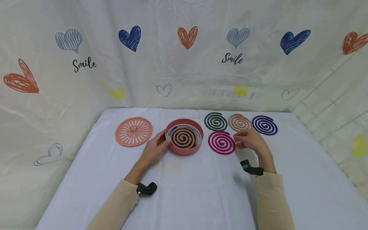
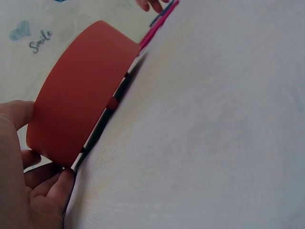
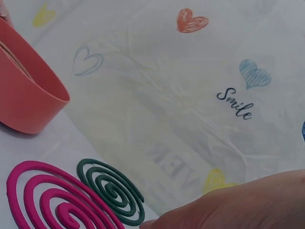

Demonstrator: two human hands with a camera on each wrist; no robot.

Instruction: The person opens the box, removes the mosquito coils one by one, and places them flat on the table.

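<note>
the left hand (image 1: 155, 147) grips the red pot (image 1: 185, 152) at its left side, the thumb at the rim and the fingers round the outer wall and low by the base. the pot is at the middle of the far half of the table (image 1: 198, 191). small feet show under it in the left wrist view. inside lies a light tan coil (image 1: 184, 136), with dark purple showing between its turns.

the right hand (image 1: 250, 139) is at the right edge of the pink coil (image 1: 221, 143), its fingers loosely bent and narrowly parted from the thumb; whether they touch the coil i cannot tell. the pink coil lies flat, right of the pot. beyond it are 3 more coils in a row: green coil (image 1: 216, 122) at left, brown coil (image 1: 240, 122) in the middle, blue coil (image 1: 264, 125) at right.

left of the pot, well apart from the coils, lies the slotted orange lid (image 1: 133, 131), knob up. both sleeves (image 1: 271, 198) are beige, and each wrist has 1 black device (image 1: 147, 189). at the far side hangs a pale sheet (image 1: 207, 19) printed with hearts and the word "smile" 2 times.
</note>
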